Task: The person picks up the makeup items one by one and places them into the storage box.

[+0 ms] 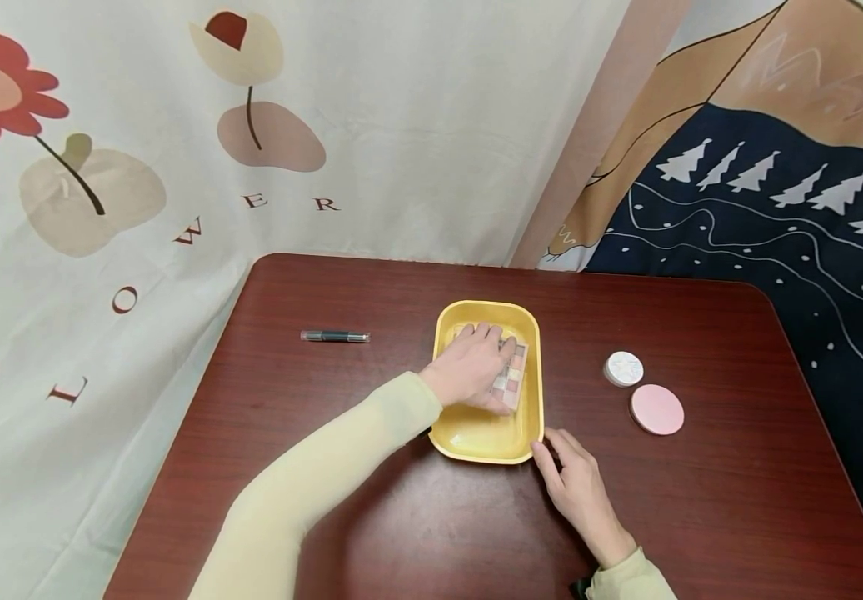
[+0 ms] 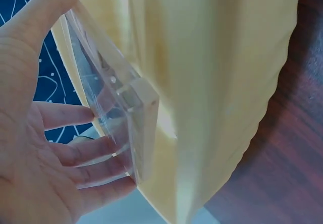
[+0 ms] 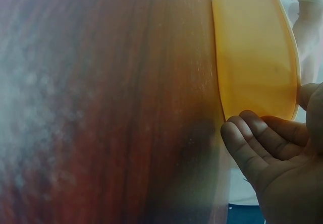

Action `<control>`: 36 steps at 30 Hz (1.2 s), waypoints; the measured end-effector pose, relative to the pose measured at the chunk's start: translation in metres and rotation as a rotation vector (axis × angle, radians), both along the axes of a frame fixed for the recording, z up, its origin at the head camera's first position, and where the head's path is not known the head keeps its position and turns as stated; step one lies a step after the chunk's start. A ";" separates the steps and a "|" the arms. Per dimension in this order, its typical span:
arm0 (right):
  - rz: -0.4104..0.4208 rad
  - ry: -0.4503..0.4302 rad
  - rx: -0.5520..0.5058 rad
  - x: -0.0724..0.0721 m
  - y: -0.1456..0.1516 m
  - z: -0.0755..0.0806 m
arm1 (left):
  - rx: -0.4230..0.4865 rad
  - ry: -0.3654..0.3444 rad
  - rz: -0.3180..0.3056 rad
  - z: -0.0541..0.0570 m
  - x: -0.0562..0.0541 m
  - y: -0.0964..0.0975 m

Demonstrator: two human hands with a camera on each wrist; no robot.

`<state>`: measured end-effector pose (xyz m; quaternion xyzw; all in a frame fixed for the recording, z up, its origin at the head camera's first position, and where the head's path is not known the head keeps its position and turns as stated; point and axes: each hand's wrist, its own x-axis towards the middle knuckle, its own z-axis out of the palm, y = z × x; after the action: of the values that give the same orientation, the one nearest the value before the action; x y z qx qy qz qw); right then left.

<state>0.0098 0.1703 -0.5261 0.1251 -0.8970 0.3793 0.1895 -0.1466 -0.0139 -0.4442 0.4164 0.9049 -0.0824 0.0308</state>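
Note:
A yellow tray (image 1: 487, 446) stands in the middle of the table. Inside it is an eyeshadow palette (image 1: 516, 375) with small coloured squares and a clear case. My left hand (image 1: 472, 367) reaches in from the left and grips the palette, thumb at one edge and fingers at the opposite one. In the left wrist view the palette (image 2: 145, 128) is tilted beside the tray's inner wall. At the tray's near right corner, my right hand (image 1: 580, 492) holds the tray, thumb at the rim and fingers bent against the outer wall (image 3: 257, 57).
A dark pen-like stick (image 1: 335, 337) with clear ends lies left of the tray on the brown table (image 1: 739, 500). To the right are a small white round case (image 1: 623, 368) and a larger pink round case (image 1: 657, 409). Printed curtains (image 1: 416, 125) hang behind the table.

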 end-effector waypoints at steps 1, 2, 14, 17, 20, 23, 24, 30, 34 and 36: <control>0.000 -0.001 -0.001 0.000 0.000 0.000 | -0.005 0.001 0.000 0.001 0.000 0.001; 0.000 -0.002 -0.001 0.000 0.000 0.000 | -0.010 0.004 0.000 0.002 -0.001 0.001; -0.010 -0.012 -0.003 0.000 0.000 0.001 | -0.042 -0.016 0.013 0.012 -0.004 0.009; -0.013 -0.010 -0.003 0.000 -0.001 0.001 | -0.064 -0.016 0.013 0.015 -0.006 0.011; -0.012 -0.010 -0.001 0.000 0.000 0.001 | -0.089 -0.027 0.015 0.017 -0.007 0.013; -0.012 -0.013 0.000 0.000 -0.001 0.001 | -0.105 -0.048 0.021 0.017 -0.009 0.015; -0.012 -0.019 -0.001 0.000 -0.001 0.001 | -0.109 -0.056 0.023 0.017 -0.009 0.016; -0.014 -0.025 -0.002 0.001 0.000 0.000 | -0.113 -0.080 0.022 0.016 -0.011 0.021; -0.016 -0.016 -0.003 0.001 -0.001 0.002 | -0.130 -0.075 0.003 0.015 -0.013 0.024; -0.014 -0.013 -0.004 0.001 -0.001 0.003 | -0.136 -0.082 -0.003 0.015 -0.015 0.025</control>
<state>0.0109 0.1690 -0.5236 0.1158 -0.8982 0.3807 0.1865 -0.1612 0.0116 -0.4294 0.4175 0.8947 -0.1268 0.0958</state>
